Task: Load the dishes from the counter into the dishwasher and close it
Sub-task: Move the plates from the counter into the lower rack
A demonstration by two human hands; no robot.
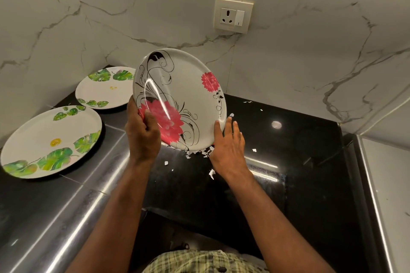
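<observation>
Here, tilted above the black counter [299, 162]: a red-flower plate [179, 99], left hand [143, 133] curled round its lower-left rim, thumb on the face, right hand [228, 142] flat with straight fingers against its lower-right edge. Left, lying flat: 2 leaf-print plates [51, 142] [104, 88]. Below, scattered: white scraps [199, 154].
</observation>
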